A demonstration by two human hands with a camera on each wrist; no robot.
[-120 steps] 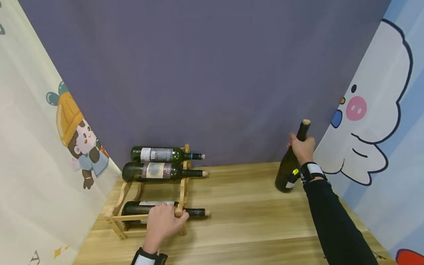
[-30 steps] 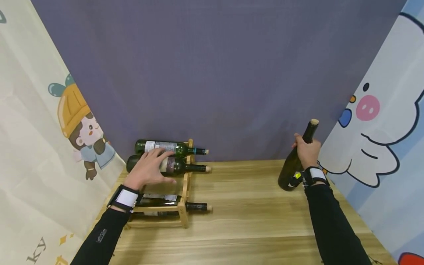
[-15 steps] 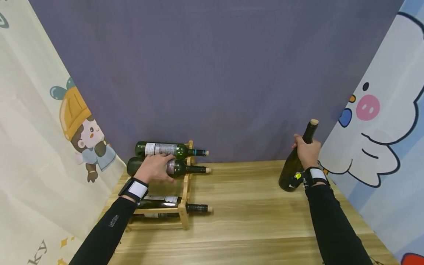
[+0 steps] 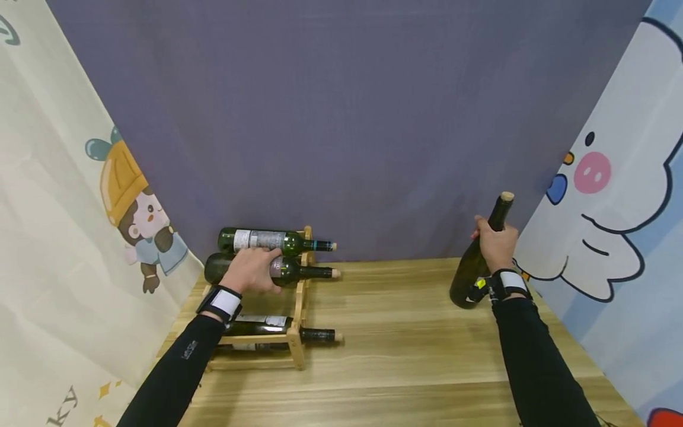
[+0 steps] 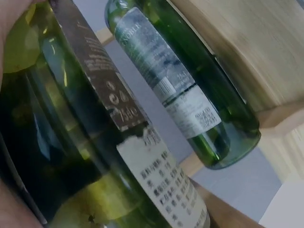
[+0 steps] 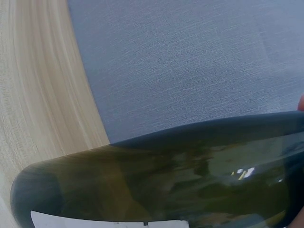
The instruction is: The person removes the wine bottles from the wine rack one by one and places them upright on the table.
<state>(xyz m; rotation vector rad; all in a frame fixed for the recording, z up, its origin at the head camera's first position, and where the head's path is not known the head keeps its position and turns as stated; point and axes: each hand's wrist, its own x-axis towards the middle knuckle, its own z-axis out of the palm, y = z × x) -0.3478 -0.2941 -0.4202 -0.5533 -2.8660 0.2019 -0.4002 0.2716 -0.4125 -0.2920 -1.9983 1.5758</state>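
Observation:
My left hand [image 4: 251, 270] grips the middle wine bottle [image 4: 290, 271] from above, fingers wrapped over its body and label. This dark bottle lies on its side in a light wooden rack [image 4: 296, 350], its corked neck pointing right. Behind it lies a green wine bottle [image 5: 185, 90] with a pale label. At the front of the rack lie more dark bottles [image 4: 261, 327], partly hidden by my left wrist. Over on the right, my right hand [image 4: 496, 243] holds an upright, slightly tilted wine bottle [image 4: 466, 273] around the lower neck, with its cork on top.
A wooden table [image 4: 384, 332] carries the rack on the left and the upright bottle on the right. A grey-purple curtain [image 4: 341, 130] hangs right behind the table. Printed cloths stand at the left [image 4: 53, 237] and right [image 4: 613, 207] sides.
My left hand has gone from the rack's front rail to the middle bottle and closed over it. My right hand has kept its hold on the upright bottle.

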